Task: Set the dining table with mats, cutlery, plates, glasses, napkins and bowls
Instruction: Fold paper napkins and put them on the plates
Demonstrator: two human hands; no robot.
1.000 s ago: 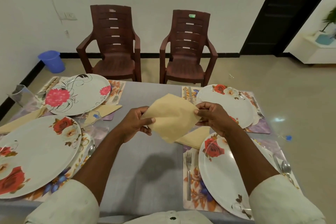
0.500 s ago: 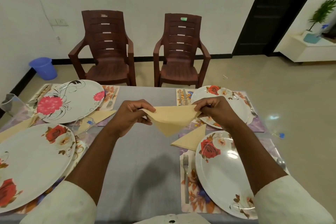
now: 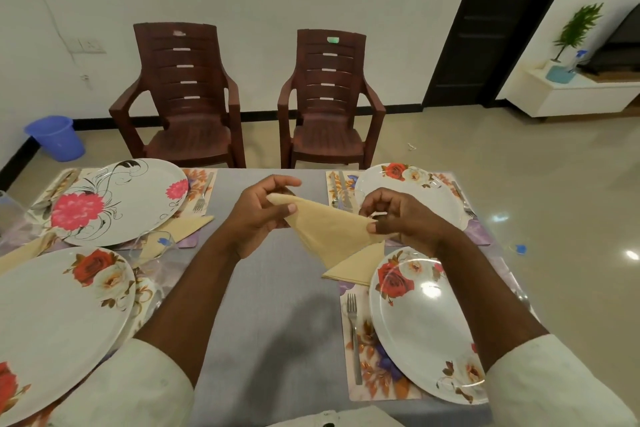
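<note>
Plates (image 3: 419,322) flanked both hands (image 3: 258,215) (image 3: 403,215), whose fingers pinched a folded napkin (image 3: 329,229), its point hanging down toward the table (image 3: 277,305).

pale yellow napkin (image 3: 329,229), red-rose white plate (image 3: 426,326), grey table (image 3: 277,305)

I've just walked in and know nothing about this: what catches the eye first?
Two hands, left and right, hold a yellow napkin folded into a triangle above the grey table. Big flowered plates lie on mats on both sides, and two brown chairs stand against the far wall.
</note>
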